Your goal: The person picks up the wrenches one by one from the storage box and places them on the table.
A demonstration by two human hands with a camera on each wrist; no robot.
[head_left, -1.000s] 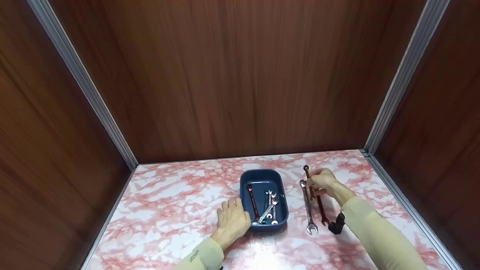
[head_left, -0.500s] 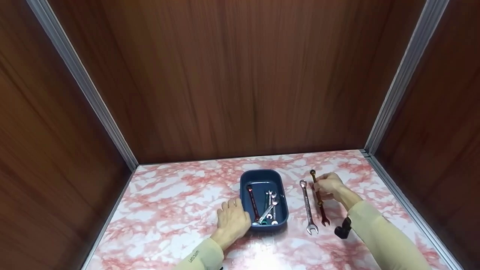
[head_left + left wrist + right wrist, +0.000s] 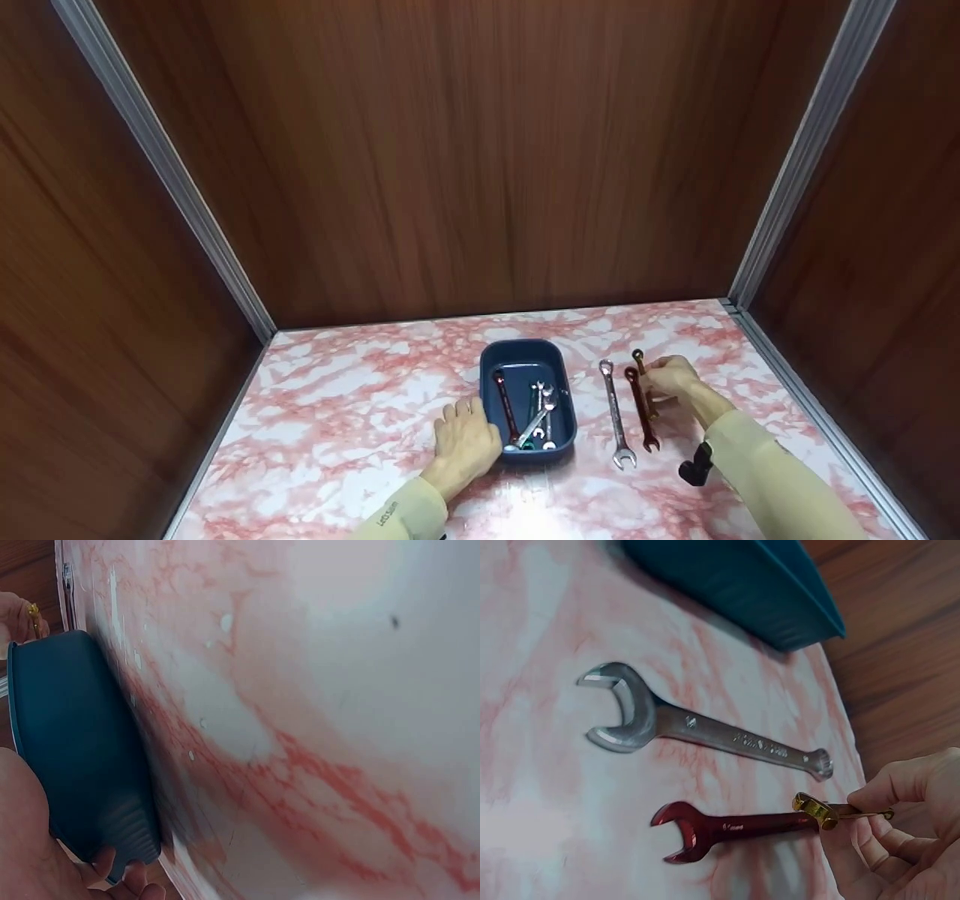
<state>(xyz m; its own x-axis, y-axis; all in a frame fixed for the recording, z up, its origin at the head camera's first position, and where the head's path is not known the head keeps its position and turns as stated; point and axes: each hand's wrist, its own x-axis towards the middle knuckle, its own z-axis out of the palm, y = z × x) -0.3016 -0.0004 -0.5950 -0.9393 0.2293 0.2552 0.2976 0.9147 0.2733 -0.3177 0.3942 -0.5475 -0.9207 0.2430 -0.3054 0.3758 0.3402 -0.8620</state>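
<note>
My right hand (image 3: pixel 671 379) pinches a small gold combination wrench (image 3: pixel 817 811) between thumb and fingers, just right of a dark red wrench (image 3: pixel 641 409). Left of the red one lies a larger silver combination wrench (image 3: pixel 614 412), roughly parallel, its open jaw towards me. At the near left corner of a dark blue plastic bin (image 3: pixel 523 348), my left hand (image 3: pixel 465 441) grips the wall, fingertips bent against it in the left wrist view. Inside the bin lie a red wrench (image 3: pixel 507 409) and several smaller silver and green wrenches (image 3: pixel 537 424).
The marbled red and white tabletop (image 3: pixel 337 420) carries everything. A brown wood-look panel (image 3: pixel 480 165) stands along the back, with more panels at both sides. Metal profiles (image 3: pixel 802 150) run along the corners.
My right hand has carried the gold wrench rightward and slightly towards me, across the red wrench to its right side. The left hand and bin have stayed in place.
</note>
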